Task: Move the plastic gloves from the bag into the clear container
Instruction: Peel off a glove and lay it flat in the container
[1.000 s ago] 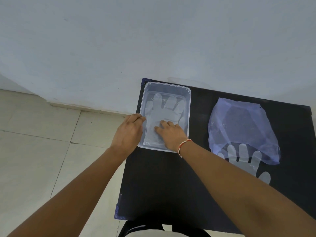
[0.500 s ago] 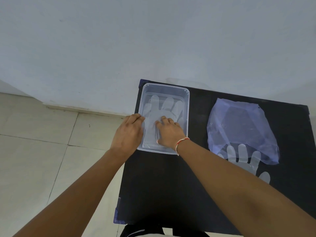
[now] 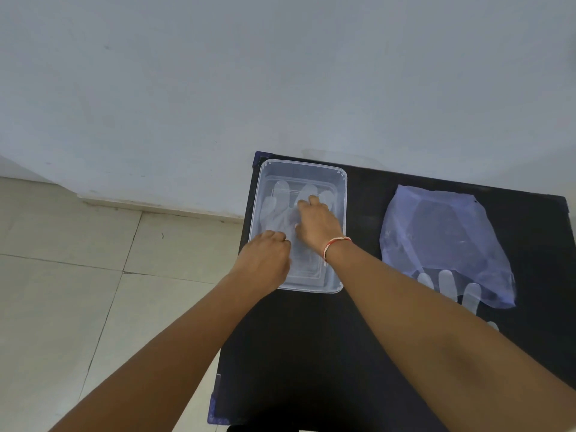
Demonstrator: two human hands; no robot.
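So the thin see-through plastic glove (image 3: 280, 210) lies flat inside the clear rectangular plastic container (image 3: 341, 194) on the black table (image 3: 311, 353). Right hand (image 3: 318, 226) presses it, fingers spread straight; left hand (image 3: 265, 260) curls over the container's near-left rim.

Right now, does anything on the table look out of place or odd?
Only one thing: glove fingers poke out from under the blue bag, lying on the black table, not in the clear container. Nothing looks spilled or damaged.
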